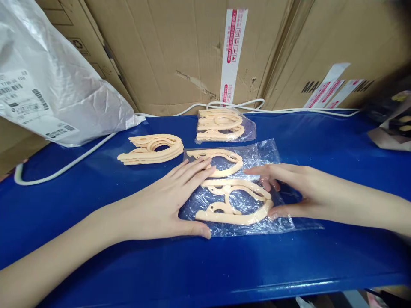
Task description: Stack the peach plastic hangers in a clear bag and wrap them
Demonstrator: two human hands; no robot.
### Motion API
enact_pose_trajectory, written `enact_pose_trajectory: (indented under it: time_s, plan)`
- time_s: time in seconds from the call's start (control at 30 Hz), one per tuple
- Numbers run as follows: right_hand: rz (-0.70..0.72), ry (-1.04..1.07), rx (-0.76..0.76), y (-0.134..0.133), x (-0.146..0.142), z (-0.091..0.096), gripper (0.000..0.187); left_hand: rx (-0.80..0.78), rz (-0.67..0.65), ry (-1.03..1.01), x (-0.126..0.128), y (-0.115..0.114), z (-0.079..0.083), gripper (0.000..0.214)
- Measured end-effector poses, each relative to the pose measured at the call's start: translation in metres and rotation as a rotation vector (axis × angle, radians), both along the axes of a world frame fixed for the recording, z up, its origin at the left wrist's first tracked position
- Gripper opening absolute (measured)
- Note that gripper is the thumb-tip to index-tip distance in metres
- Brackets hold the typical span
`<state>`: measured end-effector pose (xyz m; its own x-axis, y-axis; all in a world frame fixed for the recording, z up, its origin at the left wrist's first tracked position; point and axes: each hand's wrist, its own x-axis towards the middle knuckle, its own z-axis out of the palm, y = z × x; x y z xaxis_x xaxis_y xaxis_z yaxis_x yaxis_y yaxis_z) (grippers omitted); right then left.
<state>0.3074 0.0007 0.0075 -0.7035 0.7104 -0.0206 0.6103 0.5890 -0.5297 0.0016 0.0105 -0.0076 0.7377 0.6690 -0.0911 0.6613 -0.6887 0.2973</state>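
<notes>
A clear plastic bag [257, 156] lies flat on the blue table [96, 256] with peach plastic hangers [237, 205] on it. My left hand [167, 205] rests flat at the bag's left edge, fingers stretched over the upper hanger [224, 160], thumb at the bag's near corner. My right hand [289, 186] comes from the right, fingers spread on the bag, thumb against the lower hanger's right end. Neither hand grips anything.
A loose stack of peach hangers [150, 149] lies to the left. A bagged stack [221, 124] sits behind. White cable [64, 164] runs along the table's back. A grey mailer bag [48, 77] and cardboard boxes [180, 51] stand behind.
</notes>
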Motion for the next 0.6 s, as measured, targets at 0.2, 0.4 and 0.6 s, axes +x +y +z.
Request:
enact_pose_trajectory:
  time_s: [0.2, 0.4, 0.6]
  plan:
    - [0.024, 0.087, -0.058, 0.001, 0.001, 0.0, 0.061, -0.019, -0.034, -0.004, -0.005, 0.004, 0.001, 0.101]
    - [0.045, 0.131, -0.115, 0.006, 0.004, -0.004, 0.054, -0.031, 0.009, -0.02, -0.011, 0.006, 0.003, 0.099]
    - [0.037, 0.139, -0.116, 0.006, 0.002, -0.005, 0.06, -0.069, 0.02, -0.049, -0.01, 0.008, 0.007, 0.106]
